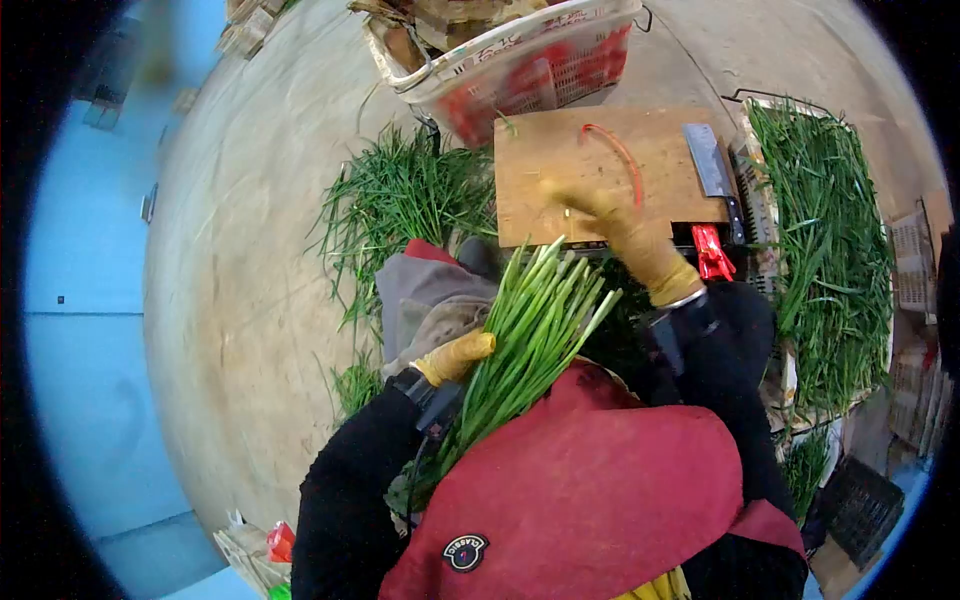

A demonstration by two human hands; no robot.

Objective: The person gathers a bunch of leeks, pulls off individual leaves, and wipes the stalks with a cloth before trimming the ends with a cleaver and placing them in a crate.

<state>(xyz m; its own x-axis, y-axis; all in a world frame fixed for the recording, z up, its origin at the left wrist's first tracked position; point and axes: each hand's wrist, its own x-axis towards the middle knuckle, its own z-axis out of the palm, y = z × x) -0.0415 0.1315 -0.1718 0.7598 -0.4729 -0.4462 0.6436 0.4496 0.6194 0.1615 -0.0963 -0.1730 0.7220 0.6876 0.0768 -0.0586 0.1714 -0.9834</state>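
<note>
My left hand [455, 358], in a yellow glove, is closed around a bunch of garlic chives [530, 330]. The bunch lies slanted over my lap, its pale cut-looking ends pointing up and away. My right hand [625, 235], also gloved, is raised over the near edge of a wooden board [545, 150]. Its fingers are blurred but stretched out, with nothing visible in them. On the board lie a thin red strip [620, 155] and a cleaver [708, 165]. Red ties or strips [711, 252] hang beside the cleaver's handle.
Loose greens [410, 185] are heaped on the floor left of the board. To the right stands a long crate [788, 385] full of greens. A white and red basket [520, 75] is behind the board. A black crate [860, 510] sits at lower right.
</note>
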